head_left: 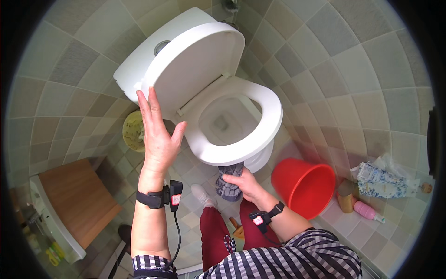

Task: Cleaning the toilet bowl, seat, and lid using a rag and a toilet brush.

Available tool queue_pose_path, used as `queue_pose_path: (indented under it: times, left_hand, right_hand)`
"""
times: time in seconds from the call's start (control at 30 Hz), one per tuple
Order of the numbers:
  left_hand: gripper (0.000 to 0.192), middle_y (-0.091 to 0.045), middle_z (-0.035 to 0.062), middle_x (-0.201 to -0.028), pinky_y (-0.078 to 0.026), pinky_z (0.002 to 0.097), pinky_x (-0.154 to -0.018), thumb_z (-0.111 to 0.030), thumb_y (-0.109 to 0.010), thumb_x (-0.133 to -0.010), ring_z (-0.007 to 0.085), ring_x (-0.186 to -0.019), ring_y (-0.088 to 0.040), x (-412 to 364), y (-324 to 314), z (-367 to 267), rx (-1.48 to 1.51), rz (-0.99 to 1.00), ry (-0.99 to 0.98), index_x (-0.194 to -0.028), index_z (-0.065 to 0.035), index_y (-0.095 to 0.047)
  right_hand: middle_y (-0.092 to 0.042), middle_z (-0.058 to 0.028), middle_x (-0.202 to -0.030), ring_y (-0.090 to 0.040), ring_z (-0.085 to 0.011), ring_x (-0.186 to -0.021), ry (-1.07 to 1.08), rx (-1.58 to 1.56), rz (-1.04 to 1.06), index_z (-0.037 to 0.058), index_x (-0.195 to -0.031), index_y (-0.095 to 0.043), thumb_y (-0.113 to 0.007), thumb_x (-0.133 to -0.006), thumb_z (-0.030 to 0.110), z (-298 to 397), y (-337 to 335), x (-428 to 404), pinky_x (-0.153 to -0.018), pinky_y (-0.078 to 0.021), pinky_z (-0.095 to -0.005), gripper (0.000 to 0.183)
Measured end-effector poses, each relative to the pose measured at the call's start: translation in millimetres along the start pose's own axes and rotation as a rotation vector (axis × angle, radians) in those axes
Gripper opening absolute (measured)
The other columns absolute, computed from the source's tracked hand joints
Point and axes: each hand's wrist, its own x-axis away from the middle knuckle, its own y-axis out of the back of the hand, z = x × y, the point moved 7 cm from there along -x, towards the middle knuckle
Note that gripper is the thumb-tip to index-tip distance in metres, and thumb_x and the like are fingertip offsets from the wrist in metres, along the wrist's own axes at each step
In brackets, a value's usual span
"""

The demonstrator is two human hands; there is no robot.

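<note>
Before me stands a white toilet with its lid (195,62) raised against the cistern (139,62) and its seat ring (271,111) lowered over the bowl (226,122). My left hand (158,136) is held up with fingers spread near the lid's left edge; nothing is in it, and whether the fingertips touch the lid I cannot tell. In my right hand (247,183) is a folded dark grey patterned cloth (230,183), just at the front rim of the seat. Part of the cloth is hidden by my fingers.
A red plastic bucket (303,185) leans or lies to the right. Beyond it are a pink bottle (364,210), a brown cylinder (345,198) and a blue-and-white package (379,183). At left are a yellowish bin (133,132) and a brown-fronted cabinet (78,202). Tiled walls (338,62) enclose the toilet.
</note>
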Motion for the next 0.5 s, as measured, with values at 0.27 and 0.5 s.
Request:
queue_pose_path:
  times: [0.27,0.5]
  left_hand:
    - [0.094,-0.005,0.0222,-0.155,-0.024,0.0422,-0.113,-0.002,-0.065,-0.079,0.0353,-0.144,-0.011,1,1,0,-0.039,0.006,0.014,-0.151,-0.0139,-0.006]
    - [0.095,-0.004,0.0274,-0.153,-0.028,0.0427,-0.111,0.003,-0.066,-0.077,0.0414,-0.141,-0.018,-3,-7,-6,-0.048,0.027,0.002,-0.151,-0.0147,-0.008]
  right_hand:
    - [-0.062,-0.0053,-0.110,-0.059,-0.0146,-0.097,-0.192,-0.006,-0.003,-0.0008,-0.121,-0.054,-0.069,-0.083,0.011,-51,14,14,-0.087,-0.0476,-0.0307,0.042]
    - [-0.064,-0.0059,-0.110,-0.058,-0.0138,-0.098,-0.432,0.351,0.161,0.0027,-0.124,-0.054,-0.073,-0.080,0.019,-132,26,65,-0.089,-0.0457,-0.0297,0.051]
